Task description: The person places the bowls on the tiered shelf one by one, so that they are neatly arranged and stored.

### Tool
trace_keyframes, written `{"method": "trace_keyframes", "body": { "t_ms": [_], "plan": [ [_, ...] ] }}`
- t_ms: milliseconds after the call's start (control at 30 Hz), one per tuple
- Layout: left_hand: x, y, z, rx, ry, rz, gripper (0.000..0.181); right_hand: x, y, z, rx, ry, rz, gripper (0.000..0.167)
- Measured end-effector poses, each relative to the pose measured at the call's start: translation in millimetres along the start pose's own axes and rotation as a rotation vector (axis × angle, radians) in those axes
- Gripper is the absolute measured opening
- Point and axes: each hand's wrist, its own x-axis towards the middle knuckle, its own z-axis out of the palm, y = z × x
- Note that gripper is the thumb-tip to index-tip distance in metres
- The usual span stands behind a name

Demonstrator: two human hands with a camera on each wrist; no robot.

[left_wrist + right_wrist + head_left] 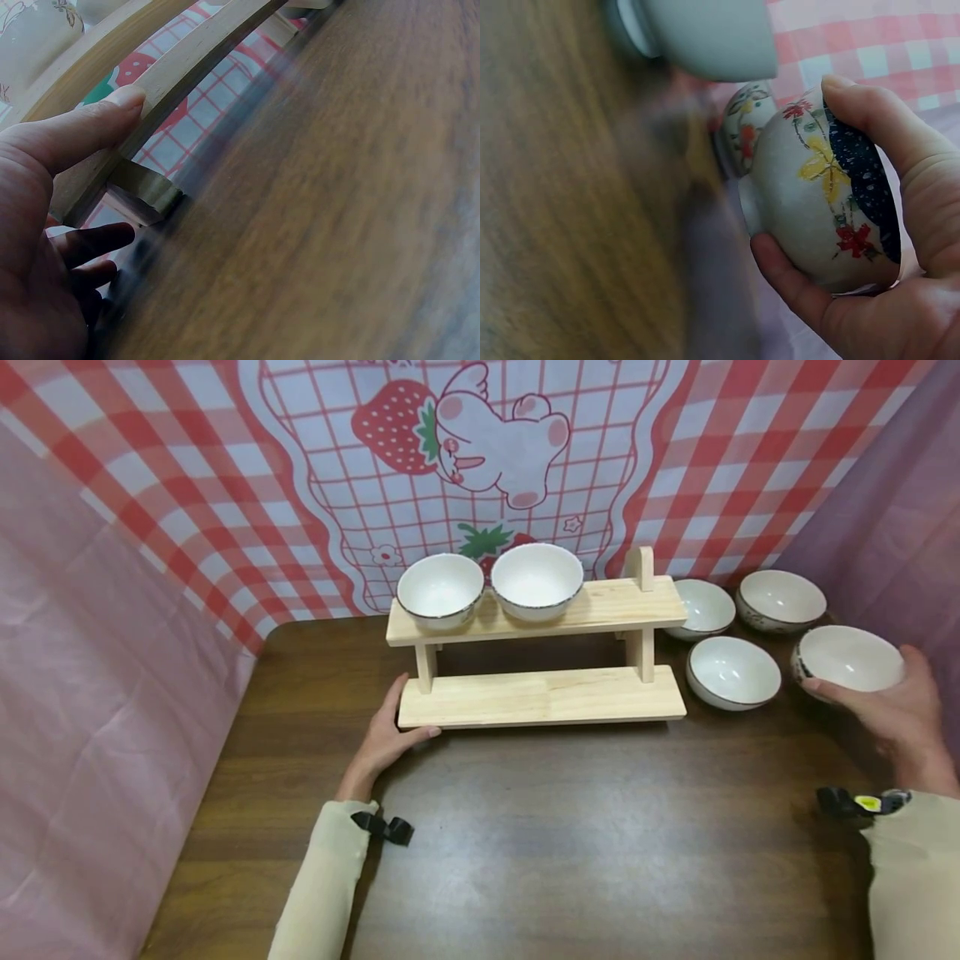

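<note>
My left hand (384,740) grips the left end of a two-tier wooden shelf (547,697) at its lower board. In the left wrist view the thumb (120,105) lies on the board's edge, the other fingers below. At the far right, my right hand (903,706) holds a white bowl (847,660) by its side. The right wrist view shows this bowl (795,180) with red and yellow flowers and a dark speckled band, the thumb near its rim and a finger by its foot. Whether it touches the table cannot be told.
Two white bowls, one left (441,589) and one right (537,578), stand on the shelf's upper board. Beside the shelf's right end are three more bowls: front (733,672), back left (701,608) and back right (782,600). A checked cloth (480,452) hangs behind the brown table (570,843).
</note>
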Motion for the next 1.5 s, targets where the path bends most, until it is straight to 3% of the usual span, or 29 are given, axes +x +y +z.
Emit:
{"method": "trace_keyframes", "body": {
  "t_ms": [267, 400, 600, 833, 1300, 1500],
  "plan": [
    [0.2, -1.3, 0.4, 0.009, -0.003, 0.004, 0.107, -4.6, -11.5, -6.6, -0.018, -0.01, -0.015, 0.103],
    [0.3, -1.8, 0.6, 0.007, 0.001, 0.003, 0.107, -8.5, -21.1, -11.0, -0.034, -0.019, -0.044, 0.098],
    [0.6, -0.2, -0.2, -0.003, 0.005, 0.008, 0.108, -13.9, -42.9, -17.2, 0.037, -0.047, -0.117, 0.08],
    [0.7, -1.2, -0.5, -0.002, 0.016, 0.027, 0.113, -21.6, -70.2, -20.2, 0.009, -0.097, -0.146, 0.102],
    [-0.7, 2.6, -0.7, 0.01, -0.014, -0.016, 0.106, -34.7, -113.8, -12.9, 0.059, -0.19, -0.207, 0.105],
    [-0.5, 2.3, -0.3, 0.01, -0.007, -0.02, 0.107, -42.3, -135.9, -6.9, 0.006, -0.216, -0.248, 0.104]
  ]
}}
